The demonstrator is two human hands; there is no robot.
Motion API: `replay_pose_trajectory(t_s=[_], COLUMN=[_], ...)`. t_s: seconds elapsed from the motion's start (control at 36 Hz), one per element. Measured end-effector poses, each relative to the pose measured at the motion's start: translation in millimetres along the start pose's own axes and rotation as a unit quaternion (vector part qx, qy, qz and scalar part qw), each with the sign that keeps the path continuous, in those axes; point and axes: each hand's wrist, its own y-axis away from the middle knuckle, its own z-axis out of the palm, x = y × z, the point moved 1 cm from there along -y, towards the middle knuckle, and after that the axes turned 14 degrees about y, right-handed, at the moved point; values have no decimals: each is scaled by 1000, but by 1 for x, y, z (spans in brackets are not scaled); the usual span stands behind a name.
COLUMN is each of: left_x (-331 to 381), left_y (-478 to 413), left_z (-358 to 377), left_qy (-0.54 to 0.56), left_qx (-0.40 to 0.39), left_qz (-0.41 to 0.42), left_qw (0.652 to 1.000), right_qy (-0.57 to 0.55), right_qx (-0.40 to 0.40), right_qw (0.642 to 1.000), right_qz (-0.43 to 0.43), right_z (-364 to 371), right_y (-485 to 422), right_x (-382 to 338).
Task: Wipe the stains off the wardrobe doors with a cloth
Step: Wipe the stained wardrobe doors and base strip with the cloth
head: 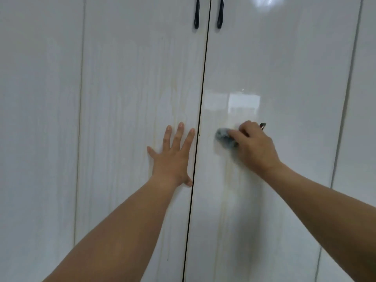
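Two glossy white wardrobe doors fill the view: the left door [132,88] and the right door [274,68], split by a dark gap. My left hand [173,157] lies flat with spread fingers on the left door, next to the gap. My right hand [252,147] grips a bunched grey cloth [223,138] and presses it against the right door. The cloth looks blurred. Faint yellowish streaks [225,200] run down the right door below the cloth, and paler streaks [175,102] mark the left door above my left hand.
Two black handles [196,15] [220,15] hang at the top on either side of the gap. More white panels stand at the far left [38,119] and far right [362,119]. A bright reflection [244,103] shows above my right hand.
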Motion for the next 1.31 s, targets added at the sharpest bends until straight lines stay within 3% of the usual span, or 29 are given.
replay_pose_trajectory(t_s=[0.06,0.11,0.19,0.25,0.31,0.39,0.44,0.47,0.53,0.64,0.72,0.81,0.89,0.97,1.06,1.11,1.22,1.31], left_x=[-1,-1,-1,-1,-1,-1,-1,0,1,0,0,0,-1,-1,1,1,1,1], left_y=[0,0,0,1,1,2,3,2,3,2,2,4,3,2,3,4,5,5], left_z=[-1,0,0,-1,-1,-1,0,-1,-2,-3,-3,-3,-2,0,-1,-2,-3,-3], left_qy=[-1,1,-1,0,2,-1,2,1,-2,5,3,5,10,14,8,6,6,7], left_qx=[-2,-4,-3,-2,0,7,10,12,8,2,3,3,7,11,5,2,3,2], left_qz=[0,2,0,-4,0,2,-1,-1,0,-2,-2,0,1,-1,-1,1,-1,-2], left_qw=[1000,1000,1000,1000,1000,1000,1000,1000,1000,1000,1000,1000,1000,1000,1000,1000,1000,1000], right_qy=[-30,-60,-79,-58,-45,-40,-7,-2,-21,-86,-80,-59,-34,-10,-8,-15,-37,-40], right_qx=[66,85,108,102,79,29,-15,-29,-32,13,11,8,-22,-80,-106,-83,-30,-2], right_qw=[982,929,860,871,914,988,999,996,998,979,964,983,999,984,977,989,992,985], right_qz=[171,356,492,477,395,147,-33,-79,-59,187,253,171,-9,-159,-184,-123,116,166], right_z=[-9,-17,-25,-20,-12,4,11,13,10,-3,-4,0,8,14,9,3,-7,-4], right_y=[-27,-54,-84,-90,-80,-44,-21,-17,-27,-73,-84,-64,-22,19,12,-12,-55,-53], right_x=[18,31,34,24,6,-24,-35,-35,-32,-26,-31,-43,-50,-50,-48,-45,-36,-44])
